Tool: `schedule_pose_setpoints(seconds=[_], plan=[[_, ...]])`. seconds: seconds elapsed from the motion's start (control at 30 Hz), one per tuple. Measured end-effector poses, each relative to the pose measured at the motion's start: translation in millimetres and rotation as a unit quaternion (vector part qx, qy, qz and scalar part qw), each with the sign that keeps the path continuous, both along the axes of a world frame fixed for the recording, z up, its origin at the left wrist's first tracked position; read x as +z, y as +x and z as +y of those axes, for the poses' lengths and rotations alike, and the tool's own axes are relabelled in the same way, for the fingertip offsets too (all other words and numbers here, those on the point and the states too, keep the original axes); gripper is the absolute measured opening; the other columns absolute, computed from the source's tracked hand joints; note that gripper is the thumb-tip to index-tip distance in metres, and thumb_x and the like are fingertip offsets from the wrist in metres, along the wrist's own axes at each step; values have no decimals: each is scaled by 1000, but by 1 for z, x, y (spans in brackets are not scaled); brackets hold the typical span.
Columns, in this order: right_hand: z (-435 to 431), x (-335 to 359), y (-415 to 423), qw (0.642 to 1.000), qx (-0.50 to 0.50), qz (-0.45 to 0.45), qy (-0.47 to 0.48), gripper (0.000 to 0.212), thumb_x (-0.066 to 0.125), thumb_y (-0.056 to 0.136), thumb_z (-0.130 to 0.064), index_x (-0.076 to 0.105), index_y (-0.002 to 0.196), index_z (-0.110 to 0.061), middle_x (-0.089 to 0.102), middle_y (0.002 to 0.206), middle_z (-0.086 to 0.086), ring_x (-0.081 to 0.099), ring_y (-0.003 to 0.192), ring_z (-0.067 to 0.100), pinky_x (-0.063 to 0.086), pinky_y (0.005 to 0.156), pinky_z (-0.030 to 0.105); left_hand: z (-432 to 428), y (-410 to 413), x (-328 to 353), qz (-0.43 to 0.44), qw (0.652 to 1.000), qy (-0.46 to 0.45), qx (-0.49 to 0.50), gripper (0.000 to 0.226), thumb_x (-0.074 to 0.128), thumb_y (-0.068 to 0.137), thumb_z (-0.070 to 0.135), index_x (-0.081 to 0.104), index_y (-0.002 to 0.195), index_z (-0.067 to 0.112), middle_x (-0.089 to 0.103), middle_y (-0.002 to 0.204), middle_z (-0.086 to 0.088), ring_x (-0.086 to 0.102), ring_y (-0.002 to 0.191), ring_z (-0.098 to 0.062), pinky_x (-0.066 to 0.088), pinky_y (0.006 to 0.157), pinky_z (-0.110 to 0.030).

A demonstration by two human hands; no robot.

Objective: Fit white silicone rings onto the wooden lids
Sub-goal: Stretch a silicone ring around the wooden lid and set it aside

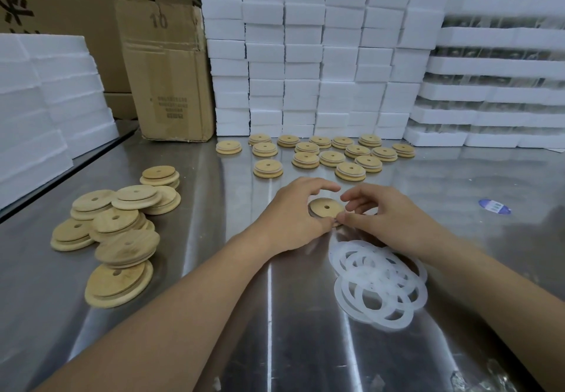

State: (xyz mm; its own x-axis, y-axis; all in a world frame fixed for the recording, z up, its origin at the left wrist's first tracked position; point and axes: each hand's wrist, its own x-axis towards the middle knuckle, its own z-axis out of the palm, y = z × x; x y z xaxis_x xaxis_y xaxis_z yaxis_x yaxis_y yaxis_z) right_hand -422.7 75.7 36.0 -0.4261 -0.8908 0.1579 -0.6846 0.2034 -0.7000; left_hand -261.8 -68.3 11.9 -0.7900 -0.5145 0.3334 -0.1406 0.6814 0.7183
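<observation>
A round wooden lid [324, 207] with a centre hole lies flat on the steel table [238, 315] between my hands. My left hand [293, 217] curls round its left edge, thumb at the front rim. My right hand [382, 217] pinches its right edge with thumb and fingers. Whether a ring sits on this lid is hidden by the fingers. A loose heap of white silicone rings [379, 284] lies just below my right wrist. Bare wooden lids [116, 232] are piled at the left. Lids with rings fitted [330, 154] lie spread at the back.
Stacks of white foam blocks [305, 55] wall off the back, with more foam [46, 110] at the left. A worn cardboard box [168, 70] stands at the back left. A blue and white sticker [494, 207] lies on the table at the right.
</observation>
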Motion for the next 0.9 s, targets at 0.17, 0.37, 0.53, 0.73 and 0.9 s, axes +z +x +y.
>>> schedule_pose_setpoints(seconds=[0.17, 0.37, 0.53, 0.73, 0.9], plan=[[0, -1, -3, 999, 24, 42, 17, 40, 83, 84, -48, 69, 120, -38, 70, 108, -16, 64, 103, -4, 46, 78, 15, -3, 1, 0, 1, 1000, 14, 6, 56, 86, 79, 48, 64, 130, 53, 62, 135, 17, 64, 119, -3, 59, 102, -40], [1, -3, 0, 987, 19, 160, 0, 32, 80, 85, -49, 67, 113, -39, 60, 104, -16, 57, 99, 0, 41, 74, 15, -1, -1, -1, 38, 998, 44, -11, 42, 84, 81, 38, 70, 119, 49, 75, 123, 18, 69, 120, -4, 56, 109, -42], [2, -4, 3, 989, 35, 142, -15, 15, 78, 90, -40, 66, 98, -40, 63, 76, -7, 58, 73, 8, 45, 63, 22, 3, -3, -2, 40, 999, 12, -17, 35, 80, 88, 27, 72, 118, 43, 75, 119, 20, 68, 120, -3, 55, 108, -33], [-1, -9, 9, 990, 68, 118, -24, 16, 77, 94, -26, 66, 95, -37, 66, 74, -10, 60, 67, 10, 49, 67, 26, 3, 2, 5, 40, 997, 54, 35, 34, 77, 92, 22, 72, 117, 44, 71, 114, 19, 71, 101, 4, 50, 77, -11], [0, -10, 7, 989, 45, 135, -34, 12, 76, 93, -32, 65, 93, -39, 67, 76, -18, 61, 71, 6, 45, 61, 19, 9, 5, 10, 74, 991, 108, 21, 44, 65, 94, 8, 70, 106, 50, 71, 119, 16, 76, 102, -1, 61, 97, -33]])
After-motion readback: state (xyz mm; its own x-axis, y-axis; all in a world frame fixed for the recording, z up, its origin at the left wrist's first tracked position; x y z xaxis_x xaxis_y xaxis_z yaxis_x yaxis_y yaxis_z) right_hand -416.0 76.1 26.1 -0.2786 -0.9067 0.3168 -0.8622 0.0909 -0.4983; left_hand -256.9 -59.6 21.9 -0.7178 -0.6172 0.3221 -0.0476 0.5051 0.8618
